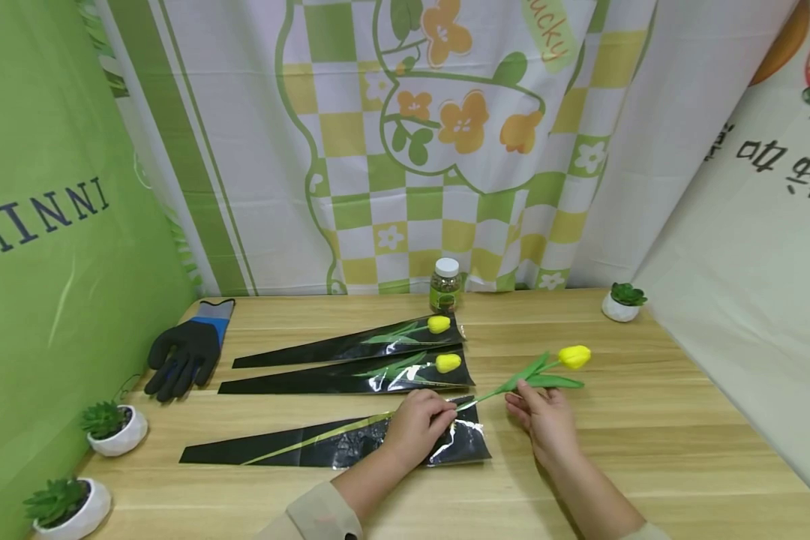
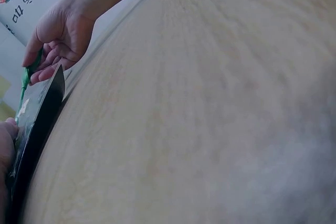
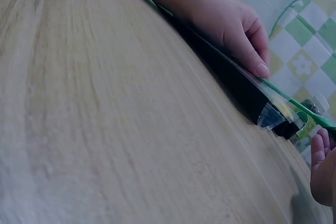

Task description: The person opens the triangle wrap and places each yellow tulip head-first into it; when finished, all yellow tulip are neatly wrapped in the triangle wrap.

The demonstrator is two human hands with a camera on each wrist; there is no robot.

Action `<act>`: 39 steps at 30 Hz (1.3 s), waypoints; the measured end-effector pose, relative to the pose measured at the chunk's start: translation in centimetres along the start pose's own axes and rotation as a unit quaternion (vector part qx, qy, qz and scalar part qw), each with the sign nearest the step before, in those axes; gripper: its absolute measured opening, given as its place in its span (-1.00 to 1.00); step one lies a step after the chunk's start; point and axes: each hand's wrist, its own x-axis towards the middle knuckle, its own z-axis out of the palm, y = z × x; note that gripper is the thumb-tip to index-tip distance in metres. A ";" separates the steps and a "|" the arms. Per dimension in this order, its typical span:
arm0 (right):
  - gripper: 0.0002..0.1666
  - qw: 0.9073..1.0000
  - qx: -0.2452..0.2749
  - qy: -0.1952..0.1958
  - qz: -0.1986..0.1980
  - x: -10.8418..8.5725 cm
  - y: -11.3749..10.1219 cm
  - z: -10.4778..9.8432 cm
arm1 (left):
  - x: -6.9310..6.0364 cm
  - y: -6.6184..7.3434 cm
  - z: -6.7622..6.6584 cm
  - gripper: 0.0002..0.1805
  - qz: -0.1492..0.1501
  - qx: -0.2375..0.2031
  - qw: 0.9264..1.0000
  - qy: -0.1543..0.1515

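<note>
A yellow artificial tulip (image 1: 574, 357) with green leaves lies slanted over the table. Its stem is pinched just below the leaves by my right hand (image 1: 547, 424). My left hand (image 1: 415, 426) is on the wide end of the nearest black flower sleeve (image 1: 324, 442), and its thumb and fingers pinch the stem's lower part at the sleeve's mouth. Whether those fingers also grip the film is hidden. A thin yellow-green strip runs along this sleeve. The left wrist view shows the right hand (image 2: 65, 38) on the green stem; the right wrist view shows the left hand (image 3: 231, 30) above the sleeve.
Two black sleeves, the farther (image 1: 337, 349) and the middle one (image 1: 310, 382), each hold a yellow tulip. Behind them stands a white-lidded jar (image 1: 445, 286). A work glove (image 1: 187, 352) and two potted succulents (image 1: 116, 429) are at left; another succulent (image 1: 624, 301) is back right.
</note>
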 end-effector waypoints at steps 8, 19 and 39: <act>-0.79 1.000 0.012 -0.028 -0.003 0.2 -0.7 -1.4 | 0.1 -0.1 0.1 -0.85 0.002 -0.002 1.000 0.004; -0.82 0.994 0.094 -0.058 -0.026 1.1 -2.0 -3.4 | 0.1 -0.1 0.0 -0.83 -0.001 -0.002 1.000 -0.004; -0.81 0.989 0.137 -0.052 -0.030 2.8 -3.7 -7.3 | 0.0 -0.1 0.1 -0.83 -0.003 0.002 1.000 -0.010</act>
